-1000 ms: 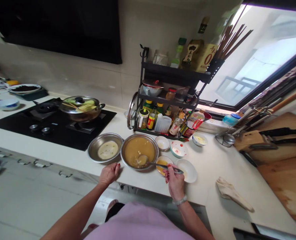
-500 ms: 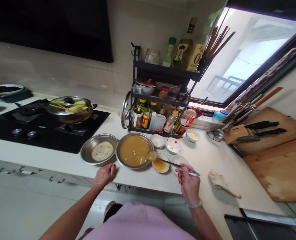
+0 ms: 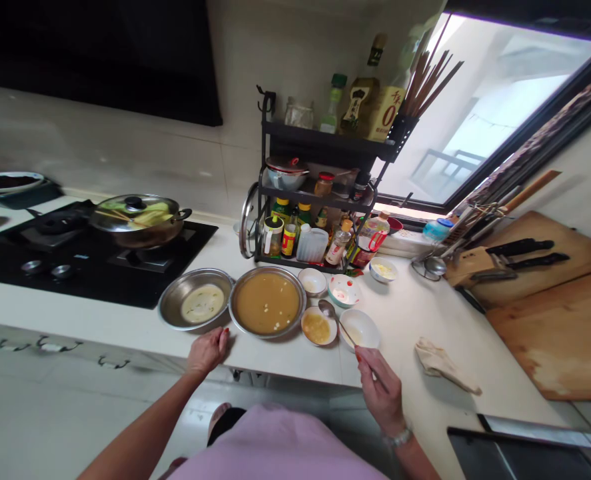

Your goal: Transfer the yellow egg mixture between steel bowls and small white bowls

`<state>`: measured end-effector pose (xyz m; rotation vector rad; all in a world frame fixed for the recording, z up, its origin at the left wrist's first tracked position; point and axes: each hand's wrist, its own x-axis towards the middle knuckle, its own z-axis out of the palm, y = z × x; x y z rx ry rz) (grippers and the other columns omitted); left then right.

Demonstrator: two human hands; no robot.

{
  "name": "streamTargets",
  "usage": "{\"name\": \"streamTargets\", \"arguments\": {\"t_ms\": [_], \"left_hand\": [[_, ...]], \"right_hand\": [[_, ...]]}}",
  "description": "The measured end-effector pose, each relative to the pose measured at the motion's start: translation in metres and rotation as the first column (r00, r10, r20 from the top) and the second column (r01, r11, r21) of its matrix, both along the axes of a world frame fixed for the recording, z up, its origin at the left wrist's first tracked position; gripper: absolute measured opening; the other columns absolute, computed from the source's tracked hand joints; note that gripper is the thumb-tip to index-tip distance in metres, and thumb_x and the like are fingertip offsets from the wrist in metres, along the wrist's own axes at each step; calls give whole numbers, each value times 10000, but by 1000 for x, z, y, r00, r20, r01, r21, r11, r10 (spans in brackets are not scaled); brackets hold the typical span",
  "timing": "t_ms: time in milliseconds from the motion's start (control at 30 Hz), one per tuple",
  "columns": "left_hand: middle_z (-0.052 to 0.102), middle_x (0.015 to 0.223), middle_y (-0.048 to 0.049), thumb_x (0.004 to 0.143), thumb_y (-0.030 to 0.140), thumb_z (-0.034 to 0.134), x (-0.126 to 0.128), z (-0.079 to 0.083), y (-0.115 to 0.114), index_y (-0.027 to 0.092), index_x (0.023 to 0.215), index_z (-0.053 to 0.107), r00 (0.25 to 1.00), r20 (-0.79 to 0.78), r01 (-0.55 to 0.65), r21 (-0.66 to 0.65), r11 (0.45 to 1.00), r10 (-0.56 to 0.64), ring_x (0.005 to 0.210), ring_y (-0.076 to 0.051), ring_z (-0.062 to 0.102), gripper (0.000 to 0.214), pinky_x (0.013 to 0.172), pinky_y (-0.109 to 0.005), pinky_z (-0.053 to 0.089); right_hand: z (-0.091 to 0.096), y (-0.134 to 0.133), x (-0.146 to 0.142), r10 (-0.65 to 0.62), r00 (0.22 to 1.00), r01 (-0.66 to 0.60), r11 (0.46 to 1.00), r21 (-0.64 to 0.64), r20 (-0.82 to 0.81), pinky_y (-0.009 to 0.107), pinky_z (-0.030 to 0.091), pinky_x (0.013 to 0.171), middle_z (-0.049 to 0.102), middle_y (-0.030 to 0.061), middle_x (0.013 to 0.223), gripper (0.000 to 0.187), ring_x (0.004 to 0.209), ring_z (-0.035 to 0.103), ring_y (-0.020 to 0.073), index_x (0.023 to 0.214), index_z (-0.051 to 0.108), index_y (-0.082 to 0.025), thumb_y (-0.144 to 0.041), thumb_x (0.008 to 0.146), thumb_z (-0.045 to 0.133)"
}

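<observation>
My right hand (image 3: 381, 387) grips the handle of a metal spoon (image 3: 344, 328). The spoon's bowl hovers around the rim of a small bowl of yellowish mixture (image 3: 317, 328); whether it touches is unclear. Beneath the handle stands a white bowl (image 3: 368, 327) with a little pale residue. Curled closed, my left hand (image 3: 208, 350) rests at the counter's front edge; I cannot see anything in it. Just beyond it are a steel basin of brown liquid (image 3: 267, 303) with pale bits afloat and a steel basin of creamy batter (image 3: 200, 305).
A lidded pan (image 3: 138, 223) sits on the black stove (image 3: 65, 270) at left. Behind the basins rises a seasoning rack (image 3: 320, 197). Several small bowls, including a strawberry-patterned bowl (image 3: 344, 291), stand nearby. A cloth (image 3: 442, 363), knife block (image 3: 470, 265) and cutting boards (image 3: 560, 333) lie right.
The spoon, earlier holding yellowish mixture at the brown liquid's edge, has moved right over the small bowl and looks emptied. My right hand has shifted lower. My left hand stays put.
</observation>
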<state>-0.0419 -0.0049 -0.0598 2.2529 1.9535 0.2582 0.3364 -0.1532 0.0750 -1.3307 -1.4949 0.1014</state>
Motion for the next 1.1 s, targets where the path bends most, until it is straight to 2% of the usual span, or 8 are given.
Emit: {"name": "streamTargets", "arguments": {"t_ms": [133,233,333,467,600,700,867,1100], "left_hand": [[721,838,-65,967,380,250,1,3,-1,214,788,603,1000,-13,-15,-5,1000,15,760,-186,651,429,644,-271,365],[722,839,-68,966,377,249,2,5,-2,210,782,601,1000,-2,-18,-9,1000,18,759,-187,651,431,648,-273,367],[722,828,-72,961,372,264,3,6,-2,208,775,603,1000,13,-23,-15,1000,23,753,-191,648,421,651,-278,370],[720,819,-63,955,377,275,3,8,-2,214,758,599,999,43,-32,-15,999,32,744,-185,641,413,653,-278,371],[712,811,-66,955,371,276,3,8,-2,214,758,595,999,44,-25,-3,1000,25,750,-186,642,406,663,-277,379],[710,801,-64,959,370,267,2,7,-3,214,762,591,999,46,-20,3,1000,20,749,-184,643,410,668,-276,381],[718,814,-76,964,367,250,1,5,-2,207,771,594,999,42,-7,5,1000,7,755,-195,647,425,671,-289,378],[720,818,-73,960,362,267,0,5,-2,211,776,597,999,33,-14,0,1000,14,761,-192,656,407,667,-279,386]], "right_hand": [[3,19,-23,66,998,-66,997,48,-11,321,592,683,714,76,921,249,780,687,189,1069,698,-230,-170,913,512],[-1,42,-47,159,987,-159,985,59,7,358,592,743,730,70,883,222,822,690,212,1004,729,-240,-203,904,535],[-7,67,-67,273,962,-272,961,-52,15,376,576,794,727,76,895,255,845,684,211,997,735,-249,-225,923,492],[-16,90,-78,293,956,-289,952,-101,25,361,562,756,712,89,854,257,814,668,209,975,730,-228,-253,924,479],[-19,96,-77,242,969,-246,960,-131,-46,357,550,741,711,81,828,197,789,668,214,905,725,-220,-275,891,536],[-20,93,-74,147,962,-204,948,-246,-230,319,553,589,710,68,783,203,609,656,189,905,711,-203,-346,867,571],[-18,86,-65,-68,848,-147,922,-357,-526,281,507,432,638,18,546,350,428,584,171,875,673,-157,-493,822,595],[6,72,-59,-162,745,-63,949,-310,-647,299,520,440,635,4,517,353,436,593,182,837,659,-179,-516,733,674]]}}
